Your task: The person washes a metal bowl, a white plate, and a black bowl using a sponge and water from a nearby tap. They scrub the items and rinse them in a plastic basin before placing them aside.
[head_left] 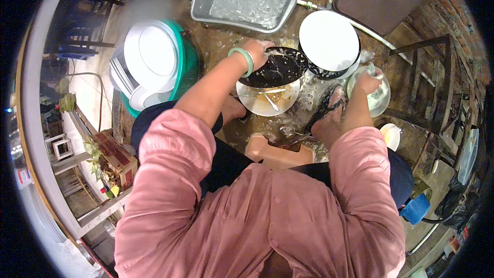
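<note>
a black, pale-flecked round plate (276, 71), its rim gripped by the left hand (256, 55), tilts above a white round plate (250, 105) bearing silvery cutlery (271, 104). the right hand (367, 82) is at a translucent round plastic bowl (380, 105); i cannot tell its grip.

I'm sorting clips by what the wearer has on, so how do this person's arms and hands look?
Both arms have loose, dusty-pink sleeves, gathered up around the elbows so the forearms are bare. A smooth, pale green bangle circles the left wrist. The left hand and right hand are ungloved, and no bracelet shows on the right wrist.
</note>
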Tool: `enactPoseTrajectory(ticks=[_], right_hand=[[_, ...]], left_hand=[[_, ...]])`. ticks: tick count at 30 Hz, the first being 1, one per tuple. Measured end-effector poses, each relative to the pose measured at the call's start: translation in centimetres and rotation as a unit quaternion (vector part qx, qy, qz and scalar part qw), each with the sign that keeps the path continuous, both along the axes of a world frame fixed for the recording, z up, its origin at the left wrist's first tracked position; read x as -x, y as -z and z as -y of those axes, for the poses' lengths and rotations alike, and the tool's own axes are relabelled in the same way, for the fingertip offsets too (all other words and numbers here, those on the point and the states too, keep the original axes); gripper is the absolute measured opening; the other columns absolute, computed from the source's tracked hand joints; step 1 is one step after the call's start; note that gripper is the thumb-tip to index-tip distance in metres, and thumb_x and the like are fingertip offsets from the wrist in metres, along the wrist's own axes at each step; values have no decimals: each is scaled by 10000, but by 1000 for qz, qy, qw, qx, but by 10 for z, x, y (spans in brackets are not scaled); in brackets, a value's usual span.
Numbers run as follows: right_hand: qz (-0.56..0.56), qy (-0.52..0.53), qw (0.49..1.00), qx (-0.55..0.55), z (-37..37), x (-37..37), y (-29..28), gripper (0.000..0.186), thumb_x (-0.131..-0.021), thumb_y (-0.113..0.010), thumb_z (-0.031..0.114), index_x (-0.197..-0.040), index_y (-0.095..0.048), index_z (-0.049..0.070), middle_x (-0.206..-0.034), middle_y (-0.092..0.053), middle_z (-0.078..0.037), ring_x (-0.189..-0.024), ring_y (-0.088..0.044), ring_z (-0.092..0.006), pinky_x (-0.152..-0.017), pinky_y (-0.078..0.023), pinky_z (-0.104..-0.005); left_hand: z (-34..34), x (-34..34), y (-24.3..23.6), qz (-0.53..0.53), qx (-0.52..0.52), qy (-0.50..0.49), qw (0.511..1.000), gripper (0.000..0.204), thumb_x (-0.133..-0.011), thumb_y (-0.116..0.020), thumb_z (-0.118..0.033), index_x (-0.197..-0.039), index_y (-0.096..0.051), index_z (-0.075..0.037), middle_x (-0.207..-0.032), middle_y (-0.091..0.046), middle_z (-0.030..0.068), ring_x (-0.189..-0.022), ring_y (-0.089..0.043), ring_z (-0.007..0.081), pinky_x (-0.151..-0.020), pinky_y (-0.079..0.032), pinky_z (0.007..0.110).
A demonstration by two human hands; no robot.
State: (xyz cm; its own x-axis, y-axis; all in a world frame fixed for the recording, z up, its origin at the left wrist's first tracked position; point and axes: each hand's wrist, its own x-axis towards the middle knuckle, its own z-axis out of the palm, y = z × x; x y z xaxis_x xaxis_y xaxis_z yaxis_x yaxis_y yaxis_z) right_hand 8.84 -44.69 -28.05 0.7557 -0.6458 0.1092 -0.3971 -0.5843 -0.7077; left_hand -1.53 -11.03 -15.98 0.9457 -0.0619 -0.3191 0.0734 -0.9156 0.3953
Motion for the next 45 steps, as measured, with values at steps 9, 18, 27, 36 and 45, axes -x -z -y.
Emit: enactPoseTrajectory(ticks=[9, 18, 27, 36, 45], right_hand=[[73, -344, 904, -244, -155, 111, -35, 370, -683, -561, 119, -1026, -458, 26, -931, -530, -170, -908, -511, -290, -825, -383, -370], [-158, -427, 888, -68, -133, 141, 19, 324, -755, -495, 73, -1059, -476, -36, -863, -564, -209, -788, -548, -342, -717, -443, -389], [-83, -336, 894, -285, -156, 142, -65, 387, -779, -482, 202, -1133, -452, 49, -1148, -441, -217, -1025, -431, -388, -894, -339, -401], [-240, -331, 912, -32, -96, 135, 33, 251, -745, -491, 120, -944, -493, -33, -817, -577, -199, -766, -552, -366, -674, -433, -399], [22, -345, 854, -390, -200, 157, -36, 332, -856, -415, 187, -1115, -433, -20, -947, -549, -138, -871, -504, -210, -787, -396, -310]], left_hand=[[13, 45, 58, -6, 119, -253, 960, 372, -826, -400, -289, -1026, -519, 1, -1022, -539, 213, -950, -509, 346, -832, -392, 374], [44, 68, 27, -79, 182, -188, 962, 519, -726, -521, -298, -1114, -456, 40, -1035, -519, 270, -980, -501, 362, -857, -376, 354], [56, 57, 26, -72, 63, -147, 985, 394, -730, -494, -232, -1003, -537, 49, -969, -543, 265, -935, -516, 363, -815, -408, 377], [76, 63, -10, 42, 144, -119, 981, 422, -702, -492, -107, -1120, -472, -55, -955, -558, 221, -915, -518, 356, -818, -399, 375], [71, 56, 6, 157, 174, -295, 926, 353, -764, -453, -163, -1091, -478, -31, -939, -546, 250, -878, -516, 385, -754, -411, 432]])
